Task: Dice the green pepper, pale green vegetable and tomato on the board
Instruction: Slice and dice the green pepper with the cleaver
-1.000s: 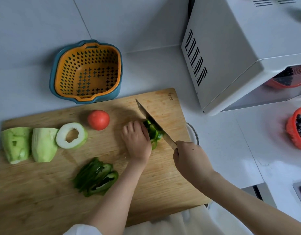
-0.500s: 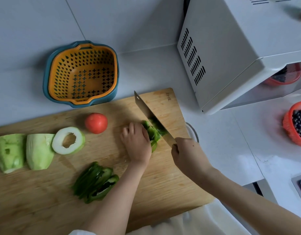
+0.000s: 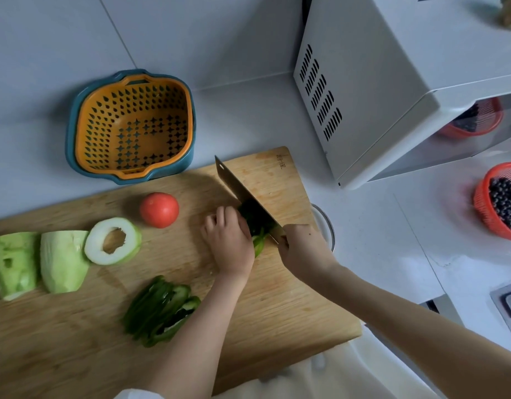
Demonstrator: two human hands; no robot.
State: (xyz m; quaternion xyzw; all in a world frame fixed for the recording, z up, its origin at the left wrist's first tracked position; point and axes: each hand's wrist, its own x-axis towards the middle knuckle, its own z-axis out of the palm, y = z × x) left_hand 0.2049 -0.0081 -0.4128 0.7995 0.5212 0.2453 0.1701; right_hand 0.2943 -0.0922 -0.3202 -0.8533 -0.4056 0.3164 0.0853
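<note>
Wooden board (image 3: pixel 277 312) holds everything. At its left end lie two chunks of pale green vegetable (image 3: pixel 61 260), a hollow ring slice (image 3: pixel 113 240) touching the right one. Behind the board sits an orange colander (image 3: pixel 130 125). A whole tomato (image 3: pixel 159 210) stands right of the ring, and pepper strips (image 3: pixel 162 309) lie nearer the front. The left hand (image 3: pixel 229 243), fingers curled, holds down a pepper piece (image 3: pixel 258 244). The knife (image 3: pixel 242 191) meets that piece, its handle gripped by the right hand (image 3: pixel 303 250). Farther right are a white microwave (image 3: pixel 392 82) and a red basket (image 3: pixel 483 205) of dark berries.
</note>
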